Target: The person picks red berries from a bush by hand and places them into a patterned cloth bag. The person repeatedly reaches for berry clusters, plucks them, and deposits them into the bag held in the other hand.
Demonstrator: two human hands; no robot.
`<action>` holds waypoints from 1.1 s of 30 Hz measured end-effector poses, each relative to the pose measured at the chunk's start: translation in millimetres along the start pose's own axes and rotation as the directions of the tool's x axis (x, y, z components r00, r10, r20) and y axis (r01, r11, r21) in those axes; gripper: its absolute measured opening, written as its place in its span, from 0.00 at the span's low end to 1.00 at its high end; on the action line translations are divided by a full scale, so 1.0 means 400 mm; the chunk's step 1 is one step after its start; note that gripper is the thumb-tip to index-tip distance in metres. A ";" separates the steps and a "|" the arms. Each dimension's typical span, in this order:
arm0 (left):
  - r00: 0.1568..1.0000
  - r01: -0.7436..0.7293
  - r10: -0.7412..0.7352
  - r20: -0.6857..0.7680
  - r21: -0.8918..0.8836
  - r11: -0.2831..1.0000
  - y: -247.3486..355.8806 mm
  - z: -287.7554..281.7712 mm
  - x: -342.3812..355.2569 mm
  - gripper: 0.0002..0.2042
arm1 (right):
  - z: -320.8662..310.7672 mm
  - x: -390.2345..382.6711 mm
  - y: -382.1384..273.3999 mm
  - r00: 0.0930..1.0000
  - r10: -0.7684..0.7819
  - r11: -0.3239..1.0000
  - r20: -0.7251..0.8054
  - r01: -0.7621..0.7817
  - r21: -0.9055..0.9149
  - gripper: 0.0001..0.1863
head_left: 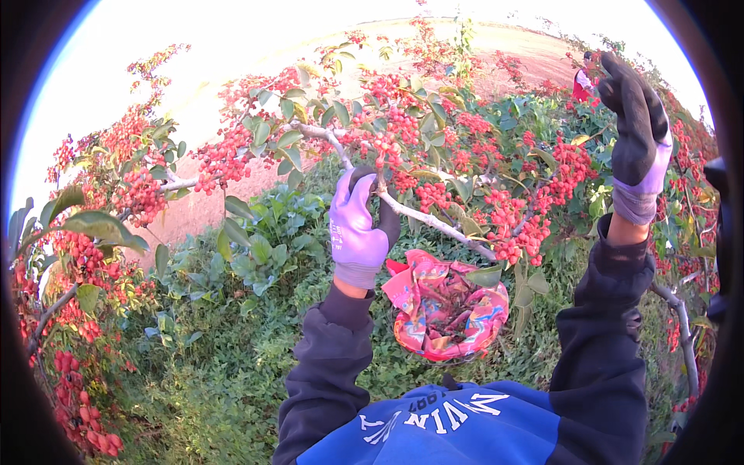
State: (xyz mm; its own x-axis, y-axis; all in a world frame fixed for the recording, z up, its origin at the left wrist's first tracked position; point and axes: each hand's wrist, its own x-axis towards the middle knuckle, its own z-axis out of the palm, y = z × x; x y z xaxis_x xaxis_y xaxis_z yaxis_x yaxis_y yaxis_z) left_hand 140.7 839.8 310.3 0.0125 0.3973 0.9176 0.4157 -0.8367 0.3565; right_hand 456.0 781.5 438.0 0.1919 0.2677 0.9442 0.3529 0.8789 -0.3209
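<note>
gloved hands (359, 229) on berry branch (434, 221) (colourful bag (446, 310) below)

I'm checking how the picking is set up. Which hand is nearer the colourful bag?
Left. The left hand grips the branch just up-left of the colourful bag; the right hand is raised far up-right.

Outdoor orchard — red-berried branches (434, 147), weedy ground (225, 372)

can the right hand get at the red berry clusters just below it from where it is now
Probably yes. The right hand is raised in the open above the red berry clusters, with only thin leafy twigs between. The left hand grips the pale branch that seems to carry them.
</note>
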 end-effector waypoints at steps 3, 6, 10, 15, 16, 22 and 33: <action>0.999 0.024 -0.025 -0.031 -0.042 0.999 0.005 0.003 -0.007 0.16 | -0.068 -0.076 0.116 0.967 0.232 0.968 -0.106 -0.240 -0.067 0.19; 0.999 0.043 -0.044 -0.019 -0.024 0.999 0.007 0.001 -0.017 0.17 | -0.050 -0.212 0.217 0.887 0.436 0.879 0.151 -0.456 0.143 0.19; 0.994 0.099 -0.101 -0.047 -0.040 0.994 0.002 0.013 -0.022 0.17 | 0.045 -0.315 0.281 0.799 0.459 0.884 0.387 -0.370 -0.284 0.15; 0.980 0.195 -0.197 -0.016 -0.086 0.977 0.004 0.010 -0.027 0.18 | 0.233 -0.263 0.270 0.843 0.269 0.961 0.466 -0.269 -0.067 0.13; 0.973 0.230 -0.232 -0.012 -0.101 0.968 0.007 0.007 -0.028 0.18 | 0.282 -0.254 0.259 0.854 0.213 0.965 0.475 -0.260 0.034 0.13; 0.974 0.224 -0.226 -0.001 -0.105 0.969 0.017 -0.011 -0.031 0.17 | 0.478 -0.209 0.265 0.584 0.258 0.778 0.770 -0.598 0.193 0.21; 0.993 0.108 -0.105 0.059 -0.042 0.993 0.007 -0.035 -0.034 0.21 | 0.463 -0.229 0.281 0.572 0.314 0.861 0.758 -0.508 0.027 0.20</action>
State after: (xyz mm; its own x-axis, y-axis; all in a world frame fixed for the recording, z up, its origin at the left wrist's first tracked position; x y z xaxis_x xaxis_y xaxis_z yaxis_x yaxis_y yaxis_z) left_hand 128.7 826.8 301.1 0.0222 0.5045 0.8631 0.3757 -0.8043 0.4604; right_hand 308.7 928.9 329.2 -0.4737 0.7281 0.4955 0.1818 0.6313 -0.7539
